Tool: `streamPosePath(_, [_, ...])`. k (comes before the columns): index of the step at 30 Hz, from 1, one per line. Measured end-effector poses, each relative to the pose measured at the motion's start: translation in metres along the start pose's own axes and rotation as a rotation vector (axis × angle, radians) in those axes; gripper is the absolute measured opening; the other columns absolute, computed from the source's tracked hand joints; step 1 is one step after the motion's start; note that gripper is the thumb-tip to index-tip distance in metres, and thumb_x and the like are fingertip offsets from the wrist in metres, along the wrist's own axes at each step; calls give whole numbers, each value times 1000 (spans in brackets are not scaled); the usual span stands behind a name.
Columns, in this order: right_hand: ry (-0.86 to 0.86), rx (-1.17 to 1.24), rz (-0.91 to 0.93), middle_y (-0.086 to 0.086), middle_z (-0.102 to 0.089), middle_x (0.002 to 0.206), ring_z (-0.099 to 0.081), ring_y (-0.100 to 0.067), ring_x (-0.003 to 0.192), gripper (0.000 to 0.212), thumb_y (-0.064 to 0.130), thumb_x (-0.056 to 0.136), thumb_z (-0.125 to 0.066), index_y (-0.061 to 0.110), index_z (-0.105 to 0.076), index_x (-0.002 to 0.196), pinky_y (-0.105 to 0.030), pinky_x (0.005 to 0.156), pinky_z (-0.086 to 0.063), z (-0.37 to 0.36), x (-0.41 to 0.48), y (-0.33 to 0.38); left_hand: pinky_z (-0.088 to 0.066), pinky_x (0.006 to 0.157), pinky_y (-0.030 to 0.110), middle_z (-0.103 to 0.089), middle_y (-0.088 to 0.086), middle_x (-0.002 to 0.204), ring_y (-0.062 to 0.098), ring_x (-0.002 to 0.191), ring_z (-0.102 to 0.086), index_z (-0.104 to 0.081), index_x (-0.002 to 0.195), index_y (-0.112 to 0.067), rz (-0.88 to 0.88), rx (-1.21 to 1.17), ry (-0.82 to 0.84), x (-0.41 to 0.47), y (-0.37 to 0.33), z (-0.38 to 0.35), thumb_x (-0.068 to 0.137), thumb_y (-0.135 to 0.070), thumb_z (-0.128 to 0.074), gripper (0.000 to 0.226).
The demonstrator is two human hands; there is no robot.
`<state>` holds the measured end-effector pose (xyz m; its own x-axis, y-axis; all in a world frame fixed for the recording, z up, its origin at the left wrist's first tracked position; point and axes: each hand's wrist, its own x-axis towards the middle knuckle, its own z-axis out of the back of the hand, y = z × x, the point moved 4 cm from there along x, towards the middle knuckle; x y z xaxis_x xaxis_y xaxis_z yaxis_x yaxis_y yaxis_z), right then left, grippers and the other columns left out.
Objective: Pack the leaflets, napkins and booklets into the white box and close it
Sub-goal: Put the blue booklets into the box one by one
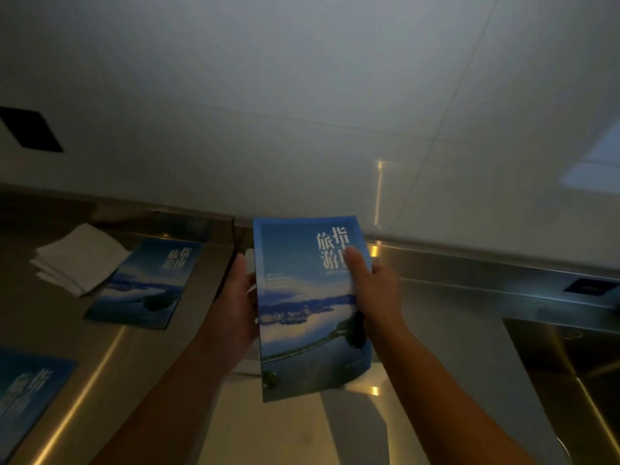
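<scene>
The step in hand is judged to be the gathering and carrying of printed matter towards the box. A stack of blue leaflets (312,307) is held up in the air, cover towards the camera, above the steel surface (453,330).

The stack is gripped from both sides. The right hand (377,293) is closed on its right edge, with the thumb (352,263) pressed flat on the cover just under the printed title and the remaining fingers hidden behind the paper. The left hand (235,307) is laid against the left edge, its fingers curled behind the stack; how far they reach round cannot be told.

Much is left to be packed. The folded white napkins (80,260) are lying on the surface at the far left, touching or overlapping a corner of a blue booklet (144,283), and a second blue booklet (27,397) is seen at the near left edge.

A pale panel (268,427) is seen below the stack, with thin white edges showing beside the stack's lower corners. Whether this belongs to the white box cannot be told.

For the next move, the stack would need to be squared, lowered flat into the box and released evenly, so that no sheets fan out or slip.
</scene>
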<state>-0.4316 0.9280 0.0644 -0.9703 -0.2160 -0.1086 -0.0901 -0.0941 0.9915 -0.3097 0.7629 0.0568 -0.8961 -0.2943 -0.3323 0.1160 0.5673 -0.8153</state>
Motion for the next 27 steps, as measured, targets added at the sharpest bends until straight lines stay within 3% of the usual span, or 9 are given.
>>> streamPosePath(3, [-50, -39, 6, -4, -72, 68, -71, -16, 61, 36, 48, 83, -66, 13, -67, 74, -27, 53, -55, 4, 17, -2, -40, 103, 54, -64, 13, 122, 34, 114, -59, -60, 116, -22, 26, 20, -18, 14, 0, -5, 71, -66, -39, 67])
streamPosePath(7, [-32, -164, 54, -7, -72, 67, -69, -19, 59, 44, 51, 82, -66, 9, -69, 73, -32, 53, -52, 6, 46, 3, -52, 83, 41, -71, 6, 110, 25, 102, -67, -59, 117, -21, 25, 124, -60, 29, -4, 2, 67, -70, -40, 73])
streamPosePath(9, [-12, -297, 144, -14, -71, 70, -69, -28, 63, 51, 54, 81, -64, 4, -69, 74, -40, 57, -54, 8, 69, 16, -50, 81, 37, -68, 6, 109, 22, 100, -65, -53, 118, -21, -8, 175, -145, 35, -8, 10, 66, -70, -42, 73])
streamPosePath(11, [51, -444, 252, -13, -70, 70, -67, -29, 63, 54, 57, 81, -62, 3, -68, 76, -35, 57, -53, 7, 96, 34, -46, 86, 35, -62, 3, 114, 16, 105, -59, -46, 120, -27, -92, 267, -219, 42, -13, 21, 67, -70, -41, 68])
streamPosePath(13, [150, -637, 372, -5, -65, 64, -62, -15, 54, 52, 58, 82, -60, 7, -66, 73, -24, 48, -45, -3, 117, 47, -44, 88, 33, -58, -1, 115, 13, 108, -56, -44, 117, -33, -173, 347, -254, 47, -18, 31, 73, -69, -39, 56])
streamPosePath(17, [401, -1055, 514, 3, -53, 59, -50, -9, 53, 46, 60, 83, -57, 16, -58, 68, -27, 50, -35, -44, 139, 39, -44, 85, 28, -55, -3, 120, 8, 107, -54, -43, 124, -29, -230, 429, -279, 58, -22, 45, 87, -60, -36, 49])
streamPosePath(23, [635, -1297, 587, 3, -51, 69, -52, -16, 67, 43, 65, 82, -54, 22, -53, 74, -31, 63, -43, -80, 148, 2, -43, 83, 25, -55, -12, 111, 3, 104, -54, -44, 107, -43, -263, 489, -294, 60, -23, 52, 82, -61, -37, 32])
streamPosePath(27, [681, -1387, 614, 0, -54, 75, -50, -15, 68, 51, 67, 82, -51, 16, -61, 83, -30, 61, -39, -95, 143, -17, -43, 82, 24, -55, -15, 108, 0, 102, -53, -44, 104, -47, -266, 492, -301, 62, -22, 56, 79, -62, -37, 30])
